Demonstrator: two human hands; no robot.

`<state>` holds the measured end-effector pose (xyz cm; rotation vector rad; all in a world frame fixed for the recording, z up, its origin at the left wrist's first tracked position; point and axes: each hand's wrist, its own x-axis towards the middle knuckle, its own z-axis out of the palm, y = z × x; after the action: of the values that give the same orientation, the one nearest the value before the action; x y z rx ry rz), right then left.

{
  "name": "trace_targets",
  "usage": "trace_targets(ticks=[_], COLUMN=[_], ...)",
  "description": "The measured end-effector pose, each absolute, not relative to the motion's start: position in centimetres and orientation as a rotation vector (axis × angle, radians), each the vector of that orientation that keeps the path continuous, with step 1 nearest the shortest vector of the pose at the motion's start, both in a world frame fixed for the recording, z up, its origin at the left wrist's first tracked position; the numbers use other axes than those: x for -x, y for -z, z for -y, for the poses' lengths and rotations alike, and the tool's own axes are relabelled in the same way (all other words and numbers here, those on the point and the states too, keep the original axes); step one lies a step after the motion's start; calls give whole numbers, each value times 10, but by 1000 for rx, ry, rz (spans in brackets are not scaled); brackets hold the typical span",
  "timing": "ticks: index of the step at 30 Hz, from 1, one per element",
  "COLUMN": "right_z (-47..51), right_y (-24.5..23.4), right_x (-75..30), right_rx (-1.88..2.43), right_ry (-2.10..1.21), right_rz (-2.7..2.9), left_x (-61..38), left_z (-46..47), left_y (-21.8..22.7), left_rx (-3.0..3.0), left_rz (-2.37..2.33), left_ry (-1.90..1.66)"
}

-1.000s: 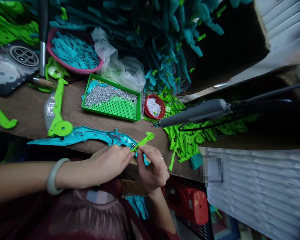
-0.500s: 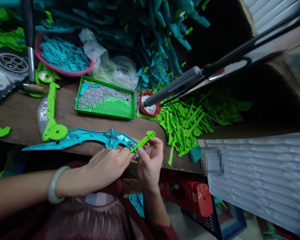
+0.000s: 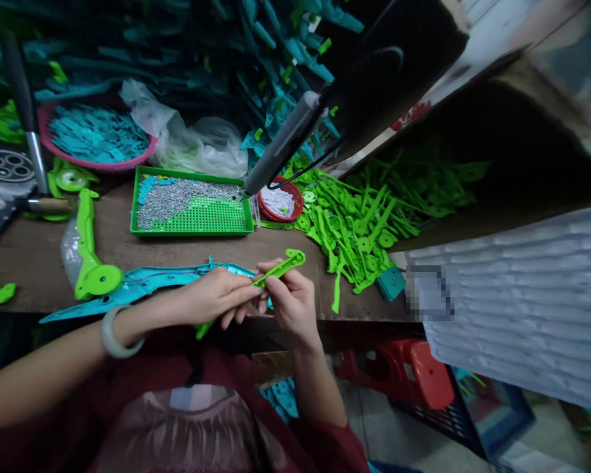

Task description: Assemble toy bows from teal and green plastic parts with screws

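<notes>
My right hand (image 3: 295,302) pinches a slim bright-green plastic arm (image 3: 284,266) with a rounded end, held slanted above the table's front edge. My left hand (image 3: 221,295), with a pale bangle on its wrist, is closed at the lower end of that arm. Another green tip (image 3: 204,330) sticks out beneath the left hand; whether it belongs to a second piece is hidden. Behind the hands lies a long blue plastic bow-shaped shell (image 3: 148,281), partly covered by my left hand. Over its left part rests a green piece with a round disc (image 3: 98,279).
A green tray (image 3: 192,230) of small metal screws stands behind the shell. A grey powered screwdriver (image 3: 283,141) hangs above a red basket (image 3: 298,200) of white pieces. Green parts (image 3: 354,230) are heaped at right; a hammer (image 3: 37,161) and pink bowl (image 3: 96,165) stand left.
The green arm has risen slightly off the shell with both hands. A green tip now shows below my left hand. The view has shifted, and the hanging screwdriver has swung left.
</notes>
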<state>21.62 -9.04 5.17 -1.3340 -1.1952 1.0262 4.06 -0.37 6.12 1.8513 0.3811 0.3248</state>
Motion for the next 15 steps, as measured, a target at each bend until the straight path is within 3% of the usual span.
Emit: trace_targets(ticks=[3, 5, 8, 10, 12, 15], right_z=[91, 89, 81, 74, 71, 78], right_y=[-87, -115, -146, -148, -130, -77], right_x=[-229, -237, -254, -276, -303, -340], right_rx=[1295, 1190, 1069, 1083, 1181, 1354], right_ry=[-420, 9, 354, 294, 6, -546], right_rz=[1368, 1336, 1185, 1090, 951, 660], left_x=[-58, -77, -105, -113, -109, -94], left_z=[-17, -20, -3, 15, 31, 42], left_y=[-67, -64, -55, -49, -45, -37], left_rx=[-1988, -1758, -1511, -1557, -1612, -1787], left_rz=[-546, -653, -534, -420, -440, -644], left_ry=[-885, -1261, -1201, -799, -486, -526])
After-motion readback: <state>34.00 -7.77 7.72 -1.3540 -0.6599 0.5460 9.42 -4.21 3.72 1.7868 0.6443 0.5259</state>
